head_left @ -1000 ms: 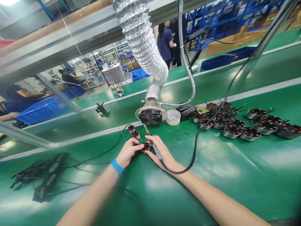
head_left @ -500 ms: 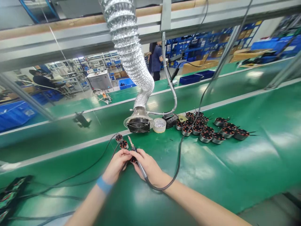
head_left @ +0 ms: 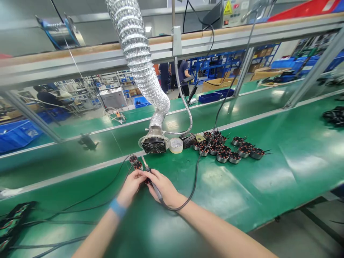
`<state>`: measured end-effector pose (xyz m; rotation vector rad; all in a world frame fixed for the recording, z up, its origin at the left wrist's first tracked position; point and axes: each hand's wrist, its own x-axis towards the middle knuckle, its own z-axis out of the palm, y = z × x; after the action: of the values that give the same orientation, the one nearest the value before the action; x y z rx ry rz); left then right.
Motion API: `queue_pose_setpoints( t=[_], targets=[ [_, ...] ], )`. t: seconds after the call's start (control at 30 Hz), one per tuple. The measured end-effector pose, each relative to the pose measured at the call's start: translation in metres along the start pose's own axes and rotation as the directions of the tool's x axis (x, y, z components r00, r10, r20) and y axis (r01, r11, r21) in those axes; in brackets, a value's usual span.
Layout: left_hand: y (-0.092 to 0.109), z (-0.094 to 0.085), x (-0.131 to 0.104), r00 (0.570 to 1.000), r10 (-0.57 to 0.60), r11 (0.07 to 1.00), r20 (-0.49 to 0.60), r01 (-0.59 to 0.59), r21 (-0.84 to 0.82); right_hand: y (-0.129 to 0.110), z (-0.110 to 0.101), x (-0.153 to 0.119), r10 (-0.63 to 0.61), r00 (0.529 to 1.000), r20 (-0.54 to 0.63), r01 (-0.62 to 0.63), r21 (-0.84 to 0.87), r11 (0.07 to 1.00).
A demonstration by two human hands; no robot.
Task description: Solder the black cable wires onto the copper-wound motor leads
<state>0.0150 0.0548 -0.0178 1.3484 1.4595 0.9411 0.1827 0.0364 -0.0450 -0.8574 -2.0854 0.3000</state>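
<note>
fingers nearly closed, your left hand (head_left: 132, 184) and right hand (head_left: 164, 187) cradle a small motor (head_left: 147, 181) at the green bench (head_left: 172, 233); your right hand also grips a soldering iron (head_left: 156, 190), slanting tip-first away and leftward. beyond, writing on a yellow label (head_left: 228, 7) is illegible.

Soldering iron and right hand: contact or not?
Touching. The head view shows the grey handle of the soldering iron lying against the right hand, between thumb and fingers, with no gap. Its tip points away, clear of that hand.

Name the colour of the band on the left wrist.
The wristband is light blue; it shows best in the head view.
</note>
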Motion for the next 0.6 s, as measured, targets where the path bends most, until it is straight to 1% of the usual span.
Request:
queue_pose_setpoints(
  t=[0.03,0.07,0.1,0.13,0.17,0.23,0.27,0.3,0.37,0.5,0.6],
  targets=[
    [0.002,0.001,-0.005,0.995,0.094,0.989,-0.038,-0.089,0.118,-0.001,-0.002,0.000,-0.022,0.999,-0.036,0.022,-0.002,1.000],
    [0.004,0.002,-0.010,0.980,0.191,0.950,-0.059,-0.170,0.263,-0.001,-0.004,-0.001,-0.041,0.996,-0.082,0.041,-0.011,0.999],
    [0.005,0.003,-0.016,0.960,0.276,0.879,-0.056,-0.228,0.420,-0.002,-0.005,-0.001,-0.054,0.989,-0.136,0.051,-0.028,0.998],
    [0.006,0.005,-0.021,0.942,0.335,0.781,-0.031,-0.259,0.568,-0.001,-0.007,-0.002,-0.061,0.980,-0.192,0.053,-0.048,0.997],
    [0.006,0.007,-0.026,0.930,0.366,0.669,0.009,-0.270,0.693,-0.001,-0.008,-0.003,-0.061,0.968,-0.244,0.046,-0.069,0.997],
    [0.005,0.010,-0.032,0.922,0.376,0.457,0.093,-0.271,0.847,0.001,-0.009,-0.003,-0.050,0.944,-0.326,0.020,-0.095,0.995],
    [0.004,0.011,-0.033,0.920,0.373,0.376,0.122,-0.271,0.886,0.002,-0.010,-0.003,-0.042,0.934,-0.355,0.007,-0.100,0.995],
    [0.004,0.012,-0.032,0.916,0.375,0.316,0.144,-0.272,0.909,0.002,-0.011,-0.003,-0.037,0.927,-0.373,-0.002,-0.104,0.995],
    [0.004,0.010,-0.025,0.907,0.387,0.240,0.166,-0.273,0.932,0.002,-0.013,-0.002,-0.040,0.918,-0.394,-0.002,-0.107,0.994],
    [0.008,0.001,-0.002,0.904,0.400,0.154,0.151,-0.229,0.961,0.000,-0.017,-0.001,-0.089,0.910,-0.406,0.040,-0.129,0.991],
    [0.010,-0.006,0.013,0.902,0.410,0.118,0.134,-0.199,0.973,-0.001,-0.018,0.000,-0.104,0.906,-0.410,0.049,-0.143,0.989]
  ],
)
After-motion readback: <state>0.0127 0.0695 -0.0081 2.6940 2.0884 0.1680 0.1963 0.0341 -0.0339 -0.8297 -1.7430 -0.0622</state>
